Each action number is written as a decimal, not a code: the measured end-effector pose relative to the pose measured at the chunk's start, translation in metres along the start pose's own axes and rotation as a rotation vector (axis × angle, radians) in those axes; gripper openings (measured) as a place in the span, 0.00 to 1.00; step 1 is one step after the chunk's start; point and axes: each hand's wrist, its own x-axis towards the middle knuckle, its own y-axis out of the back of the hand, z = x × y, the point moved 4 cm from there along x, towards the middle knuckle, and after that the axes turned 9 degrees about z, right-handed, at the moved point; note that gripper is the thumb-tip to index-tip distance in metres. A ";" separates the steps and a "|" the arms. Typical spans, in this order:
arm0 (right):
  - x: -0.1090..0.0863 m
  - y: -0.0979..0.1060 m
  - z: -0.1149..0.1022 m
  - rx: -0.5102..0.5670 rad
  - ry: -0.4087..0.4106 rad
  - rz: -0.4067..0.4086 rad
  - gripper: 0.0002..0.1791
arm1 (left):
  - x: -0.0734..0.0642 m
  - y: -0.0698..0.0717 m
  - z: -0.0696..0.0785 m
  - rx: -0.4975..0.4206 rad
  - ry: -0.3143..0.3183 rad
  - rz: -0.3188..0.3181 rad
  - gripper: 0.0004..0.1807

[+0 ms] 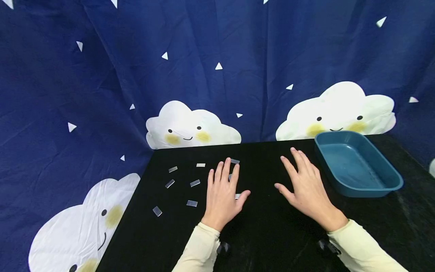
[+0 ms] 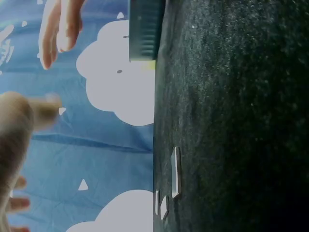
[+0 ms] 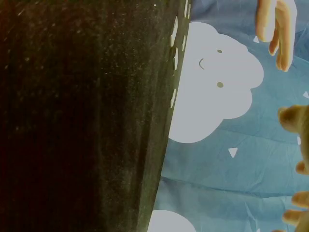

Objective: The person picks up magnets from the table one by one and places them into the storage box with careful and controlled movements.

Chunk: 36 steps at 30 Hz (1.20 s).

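My left hand (image 1: 222, 196) hovers palm down above the black table, its fingers spread and holding nothing. Partly hidden beneath and behind it are a few small clear rectangular pieces, one of them past the fingertips (image 1: 235, 161). More such pieces lie scattered to its left, among them a clear piece (image 1: 192, 203) and a paler one (image 1: 201, 165). In the left wrist view a clear piece (image 2: 175, 172) lies flat on the table. My right hand (image 1: 307, 185), also raised and holding nothing, spreads its fingers just left of a blue rectangular basin (image 1: 365, 189).
The black table (image 1: 272, 241) ends at the back against a dark blue curtain (image 1: 204, 30) printed with white clouds and triangles. The basin stands at the table's far right, its raised rim close to my right hand. Dark bands with small devices sit at both wrists.
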 end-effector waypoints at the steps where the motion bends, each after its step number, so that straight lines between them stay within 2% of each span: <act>1: 0.000 0.001 0.000 0.014 0.001 0.008 0.44 | 0.000 0.001 0.000 -0.007 -0.011 0.010 0.41; 4: 0.000 0.003 -0.001 0.069 -0.014 0.022 0.36 | -0.001 0.004 0.000 -0.047 -0.037 0.049 0.33; 9: 0.001 0.005 -0.002 0.122 -0.049 -0.009 0.26 | -0.002 0.007 0.000 -0.121 -0.030 0.090 0.29; 18: 0.000 0.002 -0.002 0.105 -0.041 -0.052 0.24 | -0.004 0.008 -0.003 -0.161 -0.013 0.089 0.27; 23: -0.001 0.000 -0.002 0.109 -0.030 -0.079 0.23 | -0.007 0.006 -0.005 -0.232 0.040 0.090 0.27; 28: -0.003 -0.002 0.002 0.112 -0.037 -0.115 0.24 | -0.010 0.004 -0.008 -0.300 0.092 0.061 0.27; 36: -0.004 -0.001 0.010 0.106 -0.029 -0.125 0.23 | -0.012 -0.002 -0.011 -0.324 0.113 0.024 0.26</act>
